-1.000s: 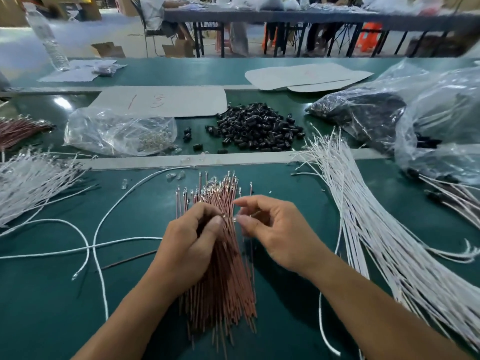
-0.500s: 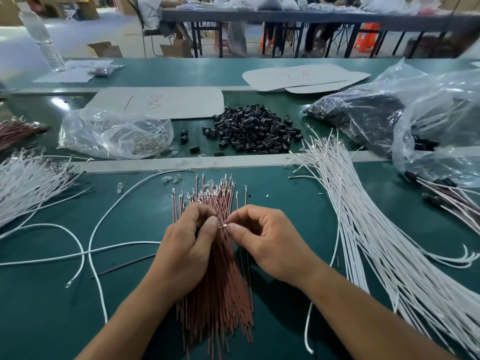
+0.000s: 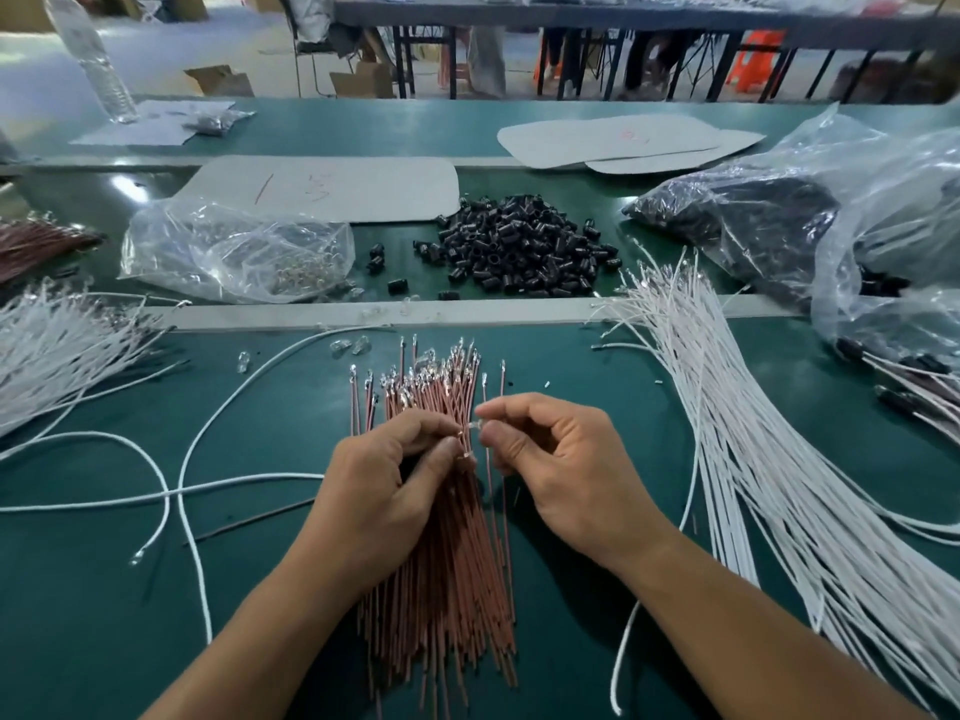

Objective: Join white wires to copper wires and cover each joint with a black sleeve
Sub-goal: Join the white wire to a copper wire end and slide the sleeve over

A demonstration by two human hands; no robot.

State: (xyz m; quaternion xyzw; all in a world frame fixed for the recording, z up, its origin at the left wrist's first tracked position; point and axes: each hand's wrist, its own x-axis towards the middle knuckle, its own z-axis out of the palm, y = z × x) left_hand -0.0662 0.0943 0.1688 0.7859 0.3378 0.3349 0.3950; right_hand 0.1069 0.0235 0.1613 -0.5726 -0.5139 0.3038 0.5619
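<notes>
A bundle of copper wires (image 3: 441, 589) with metal tips lies on the green table in front of me. Over its upper part, my left hand (image 3: 384, 491) pinches the tip of one copper wire. My right hand (image 3: 561, 470) pinches a small clear-tipped wire end (image 3: 475, 424) right against that tip. A single white wire (image 3: 631, 631) trails down below my right forearm; whether it is the held one is hidden. Black sleeves (image 3: 519, 246) lie heaped beyond the table's seam. A long sheaf of white wires (image 3: 779, 485) fans out to the right.
More white wires (image 3: 52, 350) lie at the left, and loose ones (image 3: 182, 491) loop beside my left hand. A clear bag of small metal parts (image 3: 234, 246) sits back left. Bags holding black parts (image 3: 737, 215) crowd the back right. Grey card sheets (image 3: 337, 187) lie behind.
My two hands' fingertips have drawn close together over the copper bundle, bringing the held wire ends to meet. The bundles on the table have not moved.
</notes>
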